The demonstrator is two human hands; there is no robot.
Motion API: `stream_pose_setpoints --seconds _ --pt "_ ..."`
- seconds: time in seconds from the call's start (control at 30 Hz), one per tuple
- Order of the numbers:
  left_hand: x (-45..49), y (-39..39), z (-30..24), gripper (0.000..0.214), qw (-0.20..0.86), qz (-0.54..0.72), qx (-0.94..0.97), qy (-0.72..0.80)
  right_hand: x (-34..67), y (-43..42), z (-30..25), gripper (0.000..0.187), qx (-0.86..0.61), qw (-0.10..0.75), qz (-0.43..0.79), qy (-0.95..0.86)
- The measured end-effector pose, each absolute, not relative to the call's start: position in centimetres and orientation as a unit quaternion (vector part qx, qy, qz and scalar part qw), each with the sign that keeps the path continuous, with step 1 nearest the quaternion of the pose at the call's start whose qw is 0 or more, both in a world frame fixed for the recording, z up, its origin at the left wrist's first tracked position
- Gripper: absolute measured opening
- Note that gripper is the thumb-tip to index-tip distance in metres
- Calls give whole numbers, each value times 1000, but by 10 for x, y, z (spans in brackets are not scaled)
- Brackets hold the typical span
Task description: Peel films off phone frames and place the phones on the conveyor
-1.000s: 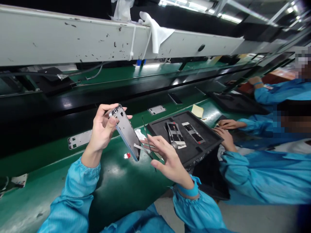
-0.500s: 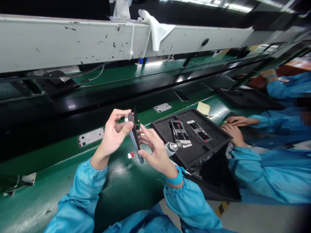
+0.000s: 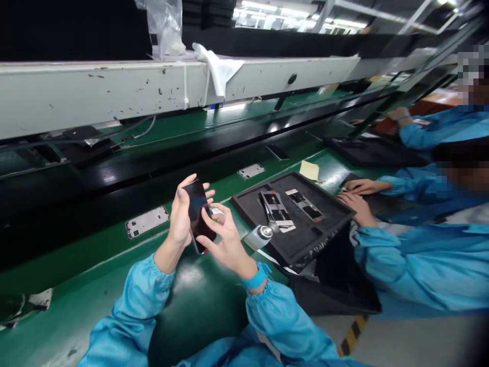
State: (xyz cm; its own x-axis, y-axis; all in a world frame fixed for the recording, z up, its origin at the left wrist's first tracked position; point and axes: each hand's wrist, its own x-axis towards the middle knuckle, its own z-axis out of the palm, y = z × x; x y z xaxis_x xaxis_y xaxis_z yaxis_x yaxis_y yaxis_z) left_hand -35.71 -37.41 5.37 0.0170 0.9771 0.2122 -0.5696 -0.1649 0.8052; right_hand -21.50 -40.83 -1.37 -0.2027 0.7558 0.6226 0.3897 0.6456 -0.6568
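Observation:
My left hand [image 3: 181, 214] grips a phone [image 3: 199, 214] by its edges and holds it upright above the green bench, its dark glossy face turned toward me. My right hand [image 3: 223, 239] is closed on the phone's right edge and lower end, thumb on the dark face. Both sleeves are blue. The tweezers seen earlier are hidden from view.
A black foam tray [image 3: 328, 224] with two phone parts sits right of my hands, a small metal-capped bottle [image 3: 256, 236] beside it. Bare phone frames [image 3: 147, 221] [image 3: 250, 171] lie by the black conveyor [image 3: 114, 173]. A co-worker's hands [image 3: 357, 201] rest at the right, next to a yellow note [image 3: 308, 169].
The phone has been turned over from its metal inner side, through edge-on, to its dark face. My right hand closed in onto it. The tweezers are no longer visible.

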Motion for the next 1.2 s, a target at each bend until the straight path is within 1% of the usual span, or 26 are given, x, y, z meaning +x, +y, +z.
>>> stream_pose_setpoints --seconds 0.1,0.17,0.2,0.27,0.33,0.47,0.57,0.67,0.77,0.87,0.93,1.03,1.07,1.13,1.2 --pt "-358 -374 55 79 652 587 413 243 -213 -410 -1 75 -416 538 225 -698" --pt "-357 -378 56 83 676 546 443 221 -207 -408 16 83 -424 562 304 -642" --pt "-356 -382 57 83 679 531 460 214 -203 -406 25 85 -424 557 351 -622" --pt "-352 -390 57 80 654 527 494 224 -198 -402 39 85 -421 524 436 -599" --pt "-349 -398 57 72 614 546 514 247 -194 -403 48 81 -424 505 477 -581" --pt "-347 -409 55 61 583 558 534 253 -190 -417 58 78 -430 509 476 -573" --pt "-344 -412 54 57 520 576 576 256 -190 -424 67 75 -432 501 438 -608" --pt "-340 -409 52 56 445 598 613 260 -194 -419 69 74 -436 524 393 -617" --pt "-338 -405 51 57 423 596 627 269 -195 -407 63 77 -423 549 404 -597" --pt "-339 -401 51 60 449 590 606 286 -189 -398 54 81 -410 502 456 -610" --pt "-341 -397 53 63 505 587 560 295 -185 -396 50 81 -401 473 475 -624" --pt "-347 -387 57 66 610 591 445 283 -183 -404 46 77 -393 467 465 -642" --pt "-350 -382 58 65 630 604 406 273 -183 -410 44 74 -389 451 464 -656" --pt "-357 -374 61 61 633 644 344 257 -183 -420 39 72 -364 387 491 -690" --pt "-362 -369 63 59 615 679 308 255 -181 -426 34 75 -342 325 532 -703"
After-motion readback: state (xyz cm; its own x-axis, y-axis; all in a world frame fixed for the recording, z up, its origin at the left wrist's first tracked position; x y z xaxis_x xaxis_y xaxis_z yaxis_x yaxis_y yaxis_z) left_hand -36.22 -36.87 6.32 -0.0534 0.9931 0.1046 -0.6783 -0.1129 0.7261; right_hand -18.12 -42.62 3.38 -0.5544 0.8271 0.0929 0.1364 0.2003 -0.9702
